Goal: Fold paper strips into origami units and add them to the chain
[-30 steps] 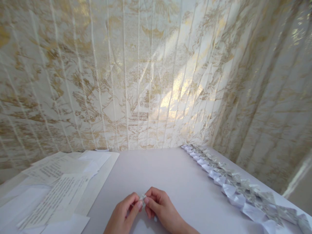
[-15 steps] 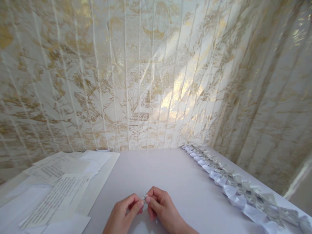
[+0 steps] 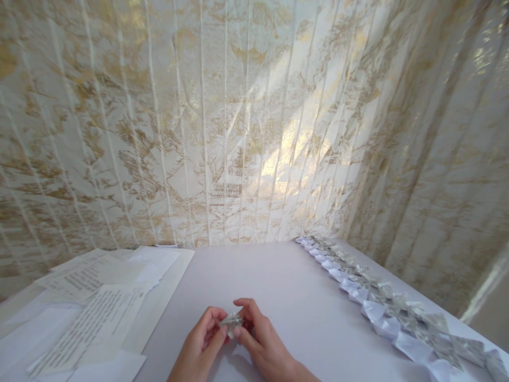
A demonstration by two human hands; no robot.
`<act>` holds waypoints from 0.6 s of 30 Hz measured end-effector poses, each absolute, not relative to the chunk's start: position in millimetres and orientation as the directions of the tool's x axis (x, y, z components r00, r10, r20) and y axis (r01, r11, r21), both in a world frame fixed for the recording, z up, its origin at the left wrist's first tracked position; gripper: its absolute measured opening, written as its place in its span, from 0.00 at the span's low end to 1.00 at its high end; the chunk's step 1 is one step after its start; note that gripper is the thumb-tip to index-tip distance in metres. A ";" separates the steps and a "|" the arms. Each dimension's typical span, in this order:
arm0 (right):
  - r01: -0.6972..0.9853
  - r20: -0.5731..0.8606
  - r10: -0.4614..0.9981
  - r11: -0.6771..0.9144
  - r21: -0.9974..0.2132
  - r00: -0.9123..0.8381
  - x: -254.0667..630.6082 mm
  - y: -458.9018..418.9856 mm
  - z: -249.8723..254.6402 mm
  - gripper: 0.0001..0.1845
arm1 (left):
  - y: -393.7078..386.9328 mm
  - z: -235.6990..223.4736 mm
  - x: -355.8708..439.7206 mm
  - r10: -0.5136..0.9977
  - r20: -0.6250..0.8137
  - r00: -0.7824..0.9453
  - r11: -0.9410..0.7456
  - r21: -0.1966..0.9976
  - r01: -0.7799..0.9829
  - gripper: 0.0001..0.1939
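Folded paper [image 3: 230,321] sits pinched between the left hand [image 3: 202,339] and right hand [image 3: 263,338] over the bench [image 3: 238,270], where too hard a squeeze could crush its shape or uneven pulling tear it.

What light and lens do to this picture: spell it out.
Head view: glare right of centre on the patterned fabric, its far right dim; head view: print on the sheets too soft to read; head view: faint shadow on the table between the left hand and right hand; head view: fabric seams splay towards the top, probably wide-angle distortion.
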State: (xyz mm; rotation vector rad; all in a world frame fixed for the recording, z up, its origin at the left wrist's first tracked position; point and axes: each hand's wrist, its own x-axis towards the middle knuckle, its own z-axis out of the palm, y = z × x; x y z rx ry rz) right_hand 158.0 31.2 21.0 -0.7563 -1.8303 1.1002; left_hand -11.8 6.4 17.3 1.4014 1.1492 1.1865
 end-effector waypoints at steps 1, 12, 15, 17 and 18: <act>0.075 0.360 0.810 0.440 -0.895 -0.462 158.2 31.4 19.6 0.16 | 6.8 16.8 -12.0 0.989 0.114 0.093 -0.122 0.989 0.083 0.19; 0.338 0.585 0.739 0.673 -0.658 -0.333 162.1 31.9 23.6 0.19 | 5.3 16.7 -10.1 0.978 0.173 0.120 -0.193 0.964 0.185 0.11; 0.379 0.572 0.732 0.681 -0.626 -0.371 162.9 33.0 24.9 0.18 | 2.9 19.6 -10.2 0.972 0.171 0.164 -0.212 0.934 0.286 0.08; 0.390 0.544 0.734 0.678 -0.624 -0.406 163.0 33.3 26.1 0.17 | 1.8 21.2 -10.5 0.972 0.156 0.177 -0.208 0.921 0.328 0.07; 0.391 0.530 0.741 0.669 -0.632 -0.412 163.0 33.5 26.8 0.17 | 1.5 21.7 -10.7 0.972 0.152 0.177 -0.206 0.914 0.350 0.06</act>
